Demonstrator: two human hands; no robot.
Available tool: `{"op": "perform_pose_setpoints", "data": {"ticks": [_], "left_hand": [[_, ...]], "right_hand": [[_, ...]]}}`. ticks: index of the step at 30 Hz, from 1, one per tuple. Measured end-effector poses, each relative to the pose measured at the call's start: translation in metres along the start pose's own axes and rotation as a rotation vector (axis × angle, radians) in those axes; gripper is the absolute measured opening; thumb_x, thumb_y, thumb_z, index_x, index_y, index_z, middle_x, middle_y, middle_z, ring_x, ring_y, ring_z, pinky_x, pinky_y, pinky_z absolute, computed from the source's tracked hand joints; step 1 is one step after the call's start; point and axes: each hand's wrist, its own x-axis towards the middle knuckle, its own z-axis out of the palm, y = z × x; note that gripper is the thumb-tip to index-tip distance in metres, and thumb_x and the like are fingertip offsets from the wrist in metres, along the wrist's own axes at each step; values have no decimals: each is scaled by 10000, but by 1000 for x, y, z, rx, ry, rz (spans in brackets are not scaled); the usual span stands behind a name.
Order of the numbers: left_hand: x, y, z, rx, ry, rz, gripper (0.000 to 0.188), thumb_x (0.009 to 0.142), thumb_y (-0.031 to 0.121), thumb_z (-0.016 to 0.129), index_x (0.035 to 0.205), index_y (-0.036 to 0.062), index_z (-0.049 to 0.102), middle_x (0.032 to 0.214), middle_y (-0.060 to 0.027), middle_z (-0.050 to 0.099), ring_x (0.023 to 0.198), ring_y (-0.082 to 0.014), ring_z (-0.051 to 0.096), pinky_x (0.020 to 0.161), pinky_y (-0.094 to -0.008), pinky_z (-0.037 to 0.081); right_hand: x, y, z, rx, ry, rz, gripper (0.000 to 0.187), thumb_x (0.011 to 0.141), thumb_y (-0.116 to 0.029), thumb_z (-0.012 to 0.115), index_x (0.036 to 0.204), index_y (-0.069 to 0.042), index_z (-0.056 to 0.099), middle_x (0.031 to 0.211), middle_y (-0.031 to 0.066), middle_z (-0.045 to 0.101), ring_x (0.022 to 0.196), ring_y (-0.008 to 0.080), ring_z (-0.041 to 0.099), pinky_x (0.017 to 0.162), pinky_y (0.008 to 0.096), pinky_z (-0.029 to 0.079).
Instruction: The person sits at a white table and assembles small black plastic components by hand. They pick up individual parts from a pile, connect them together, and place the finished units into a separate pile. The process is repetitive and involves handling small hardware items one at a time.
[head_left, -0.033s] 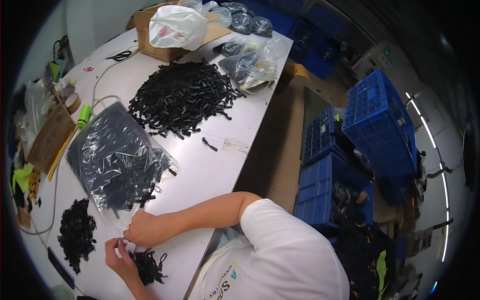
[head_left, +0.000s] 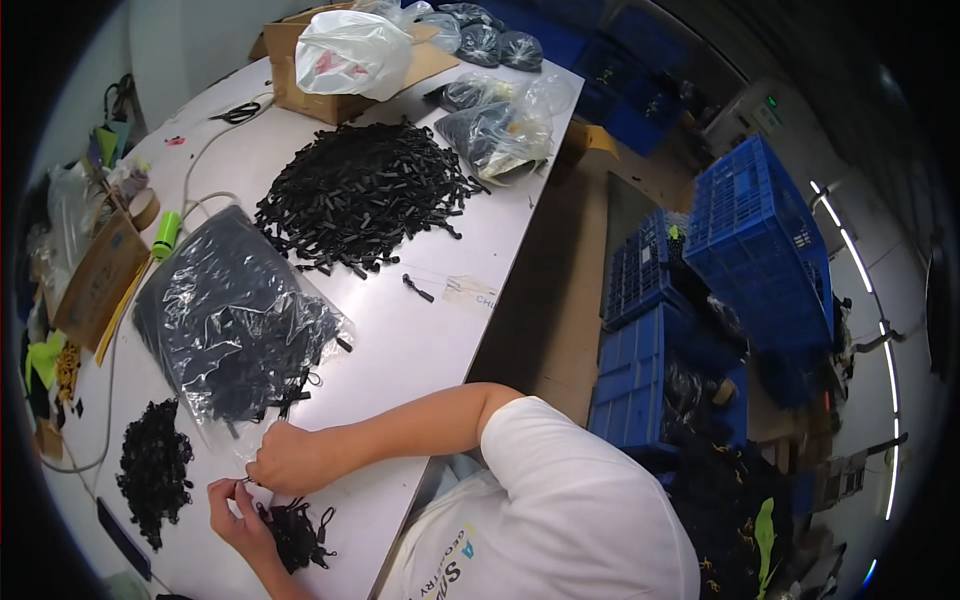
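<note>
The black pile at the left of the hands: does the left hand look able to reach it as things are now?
Probably yes: the black pile lies just left of the left hand, with only white tabletop showing between them. That hand, though, seems busy close to the right hand.

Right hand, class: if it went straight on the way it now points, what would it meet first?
The right hand, aimed leftward, would most likely meet the left hand first, at its fingertips; a small dark piece seems to show between them. Depth is unclear, so they may be touching.
</note>
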Motion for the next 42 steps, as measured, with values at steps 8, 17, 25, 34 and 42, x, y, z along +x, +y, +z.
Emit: {"op": "perform_pose_setpoints", "data": {"ticks": [8,17,25,34,42], "left_hand": [[-2,28,21,-731,73,-30,128,811,-8,618,774,20,499,809,-44,437,767,-136,418,691,-261,369],[14,13,-16,-15,110,549,147,707,-12,698,844,8,648,677,-86,480,620,-263,494,540,-342,387],[3,-3,-18,-73,-234,365,180,785,70,658,679,22,522,661,-95,481,638,-278,458,594,-369,399],[12,-7,-39,146,-126,390,229,720,154,734,668,75,525,624,-46,458,650,-235,480,630,-338,369],[11,-14,-45,195,103,333,130,773,125,687,727,49,593,603,-52,501,560,-239,458,613,-352,355]], "right_hand": [[3,-3,-9,200,88,44,237,749,-274,610,728,-39,612,570,127,592,528,325,594,499,397,445],[7,-6,-26,755,1,88,159,774,-107,614,677,6,556,556,120,556,479,286,537,461,356,401],[7,-1,-4,145,222,-342,247,699,-100,705,591,-99,482,501,33,462,438,219,466,455,335,376],[10,15,-13,474,97,-149,188,694,-104,770,709,-32,597,533,46,501,444,180,466,448,282,352],[-5,73,-58,1057,137,71,212,634,6,794,744,3,613,634,6,559,533,42,465,466,208,345]]}}
